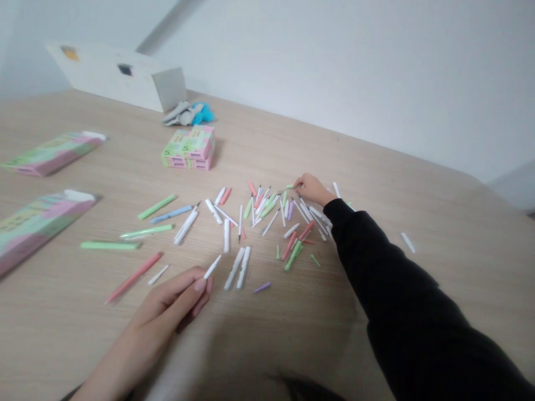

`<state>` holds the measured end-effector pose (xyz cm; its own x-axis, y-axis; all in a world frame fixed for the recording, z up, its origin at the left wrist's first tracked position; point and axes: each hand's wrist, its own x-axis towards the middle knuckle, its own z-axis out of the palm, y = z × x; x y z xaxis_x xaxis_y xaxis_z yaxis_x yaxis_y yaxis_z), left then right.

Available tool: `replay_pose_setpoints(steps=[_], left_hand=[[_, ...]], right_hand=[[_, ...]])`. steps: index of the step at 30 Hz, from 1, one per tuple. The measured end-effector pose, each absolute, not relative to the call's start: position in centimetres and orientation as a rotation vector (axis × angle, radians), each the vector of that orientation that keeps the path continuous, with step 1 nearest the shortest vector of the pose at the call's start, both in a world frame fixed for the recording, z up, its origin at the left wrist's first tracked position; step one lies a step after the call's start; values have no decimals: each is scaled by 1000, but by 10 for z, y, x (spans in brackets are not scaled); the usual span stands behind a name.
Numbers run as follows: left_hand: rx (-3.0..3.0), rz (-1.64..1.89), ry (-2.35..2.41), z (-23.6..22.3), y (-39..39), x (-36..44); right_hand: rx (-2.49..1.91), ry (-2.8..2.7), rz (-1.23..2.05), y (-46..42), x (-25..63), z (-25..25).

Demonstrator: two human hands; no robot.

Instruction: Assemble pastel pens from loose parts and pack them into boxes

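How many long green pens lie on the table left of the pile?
3: one green pen behind the blue pen, another in front of it, a third farthest left.

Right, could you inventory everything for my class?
Wall: one, white, back
Table: one, brown, under everything
Big box: one, white, back left
Bundle: one, grey and blue, beside big box
Small boxes: at least four, pink-green, stacked left of centre
Long boxes: two, pink-green, far left
Long tubes: five, green, blue, red, left
Loose parts: many, white, green, red, purple, mostly middle
Held part: one, white, front left
Sleeves: two, black, front
Left hand: one, bare, on held part
Right hand: one, bare, at loose parts
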<state>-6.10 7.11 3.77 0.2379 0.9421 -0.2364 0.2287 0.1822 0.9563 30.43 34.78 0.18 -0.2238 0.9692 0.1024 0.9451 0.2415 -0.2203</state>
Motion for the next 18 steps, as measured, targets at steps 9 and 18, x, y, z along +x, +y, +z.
replay_pose_setpoints(steps=[9,18], left_hand=[[1344,756,1247,32,75,-60],[1406,758,1225,32,78,-61]], right_hand=[[-1802,-2289,134,347,312,-2],[-1823,-2289,166,341,308,-2]])
